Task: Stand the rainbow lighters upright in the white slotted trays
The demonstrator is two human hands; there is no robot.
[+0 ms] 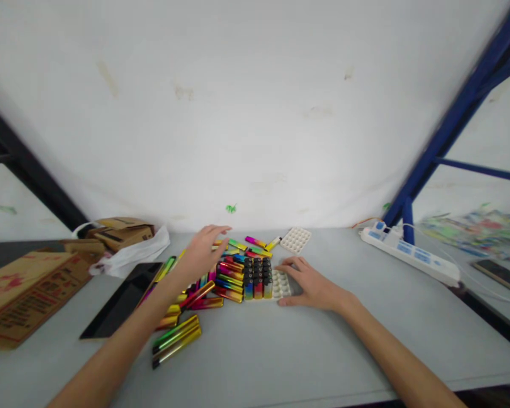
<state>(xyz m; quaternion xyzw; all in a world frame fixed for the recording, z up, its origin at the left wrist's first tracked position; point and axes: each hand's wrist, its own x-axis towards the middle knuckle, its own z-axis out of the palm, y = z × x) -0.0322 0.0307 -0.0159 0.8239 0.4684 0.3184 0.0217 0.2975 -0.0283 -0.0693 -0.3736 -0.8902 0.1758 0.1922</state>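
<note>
Tubes [258,280] stood upright in tray [281,285]

At the far left, a printed box [29,294] is seen on the grey table [344,351], with an opened carton [125,232] behind it and a white bag [136,252] crumpled just beside. Next to these, a black panel [119,306] is laid flat, its right side partly covered by the left forearm. Loose tubes [229,283] in shiny yellow, green, pink and blue are heaped to the right of it, and a few are laid nearer the front edge. The left hand [204,249] is held over the heap, fingers extended and thumb parted; whether any tube is touched cannot be told.

In the middle, the upright tubes are ranked closely in the tray, black ends up, immediately right of the heap. Pale round cells are exposed in the tray's right part. The right hand [310,283] is placed at that end, thumb and fingers spread around it; whether the tray is pinched cannot be told. The two hands are kept well apart. Behind, a second tray [296,241] is laid near the wall. Farther right, a power strip [410,256] is set by a blue frame [433,141], beyond which a phone [501,276] is seen.
</note>
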